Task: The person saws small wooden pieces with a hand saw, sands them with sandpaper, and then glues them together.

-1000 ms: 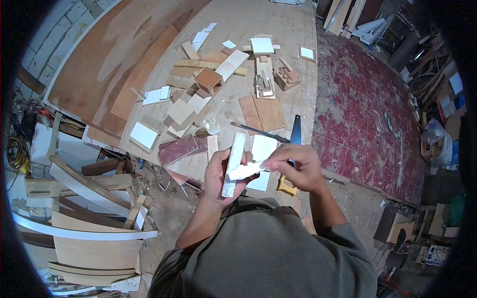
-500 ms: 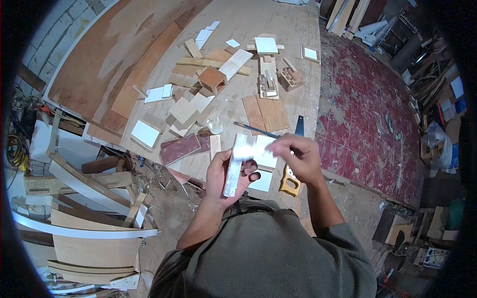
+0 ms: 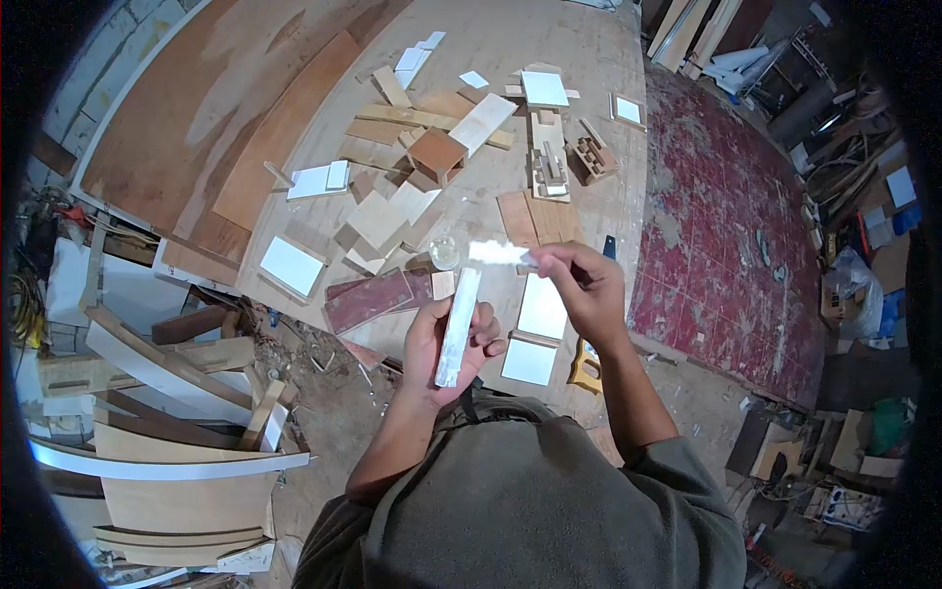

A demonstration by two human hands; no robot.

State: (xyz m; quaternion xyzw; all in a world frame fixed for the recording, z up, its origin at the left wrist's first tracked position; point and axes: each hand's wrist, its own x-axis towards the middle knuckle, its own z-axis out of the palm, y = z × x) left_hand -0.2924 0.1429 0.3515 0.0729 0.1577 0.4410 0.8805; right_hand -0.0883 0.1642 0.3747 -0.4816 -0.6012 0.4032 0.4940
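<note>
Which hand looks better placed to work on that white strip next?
Probably the right hand: it pinches a white scrap just above the white strip's top end, free to move. The left hand is occupied, gripping the strip.

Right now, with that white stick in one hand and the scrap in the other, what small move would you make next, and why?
Probably bring the right hand back down so its white scrap meets the white strip again. The left hand holds the strip upright and ready, while the scrap hangs lifted clear above its top end.

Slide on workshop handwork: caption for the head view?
Left hand grips a white strip; right hand lifts white film above the cluttered workbench.
</note>
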